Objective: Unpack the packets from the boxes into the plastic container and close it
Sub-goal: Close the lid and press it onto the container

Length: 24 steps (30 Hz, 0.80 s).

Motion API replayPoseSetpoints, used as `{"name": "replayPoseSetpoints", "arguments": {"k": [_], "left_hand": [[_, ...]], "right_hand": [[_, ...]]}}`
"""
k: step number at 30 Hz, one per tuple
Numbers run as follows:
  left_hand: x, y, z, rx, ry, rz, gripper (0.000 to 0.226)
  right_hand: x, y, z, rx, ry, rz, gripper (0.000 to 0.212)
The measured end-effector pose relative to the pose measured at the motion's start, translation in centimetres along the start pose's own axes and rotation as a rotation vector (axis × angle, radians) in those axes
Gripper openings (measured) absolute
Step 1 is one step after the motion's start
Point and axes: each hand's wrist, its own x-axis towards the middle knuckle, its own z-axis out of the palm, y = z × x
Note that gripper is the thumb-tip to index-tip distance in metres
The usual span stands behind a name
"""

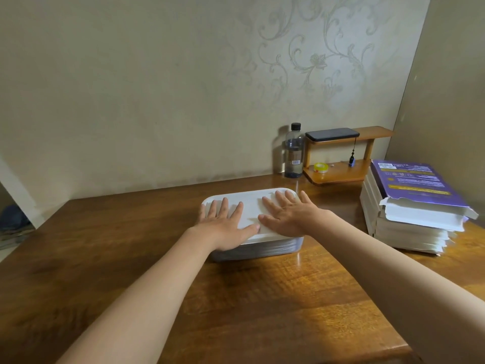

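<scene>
On the wooden surface [262, 298], the left hand [225, 224] and right hand [288, 216] press side by side on the white lid [252, 204] of the plastic container [275, 248] at mid-surface, each grip spread flat, with stacked boxes [409, 206] to the right and a water bottle [294, 153] beside a small wooden shelf [341, 172] farther back.

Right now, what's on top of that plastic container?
A white lid, with the left hand and right hand flat on it. The lid covers whatever is inside.
</scene>
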Motion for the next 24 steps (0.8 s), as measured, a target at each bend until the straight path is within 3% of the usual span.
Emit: {"name": "replayPoseSetpoints", "arguments": {"k": [3,7,24], "left_hand": [[0.3,0.1,-0.9,-0.043,-0.049,-0.021,0.087],[1.3,0.5,-0.9,-0.096,0.074,0.023,0.069],[2.7,0.2,0.1,-0.108,0.013,0.046,0.062]], "right_hand": [[0.2,-0.2,-0.7,0.017,0.024,-0.035,0.077],[0.6,-0.8,-1.0,0.178,0.033,-0.07,0.069],[1.5,-1.3,-0.3,0.056,-0.033,-0.084,0.067]]}}
